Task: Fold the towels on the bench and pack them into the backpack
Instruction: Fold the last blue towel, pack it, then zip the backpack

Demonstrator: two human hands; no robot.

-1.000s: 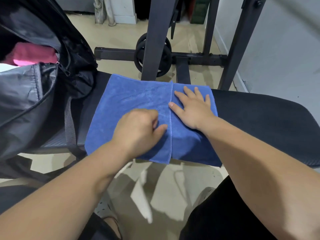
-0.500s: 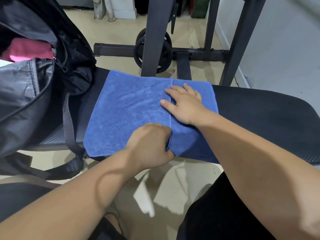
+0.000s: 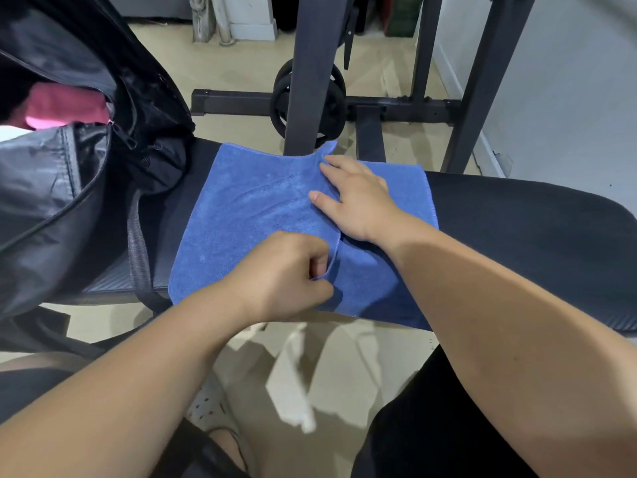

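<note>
Centrally, a blue rectangular microfibre towel [image 3: 255, 215] lies flat across a black padded bench [image 3: 517, 229], which runs from nine to three o'clock through the view. A hemmed edge of the towel's upper layer runs from twelve to six o'clock down the middle of the cloth, overlapping a lower layer that shows on its three-o'clock side.

The left hand [image 3: 286, 274], entering from seven o'clock, has its fingers curled and pinches this hem at the near, six-o'clock end, where the edge stands slightly off the lower layer. The right hand [image 3: 358, 198], entering from four o'clock, rests palm-down on the towel with fingers extended and spread. Its fingertips [image 3: 325, 163] touch the same hem toward the twelve-o'clock end, and its thumb lies on the upper layer. The far corner of the upper layer, just beyond those fingertips, curls upward.

At nine o'clock of the towel a black fabric backpack [image 3: 69, 188] sits at the end of the bench with its main zip open; a strip of bare bench shows between it and the towel. Inside the opening, at ten o'clock, a pink folded cloth [image 3: 65, 105] is visible. Beyond the bench, at twelve o'clock, a dark metal upright [image 3: 310, 63] rises in front of a black round weight plate [image 3: 337, 98] on a beige floor [image 3: 241, 74].
</note>
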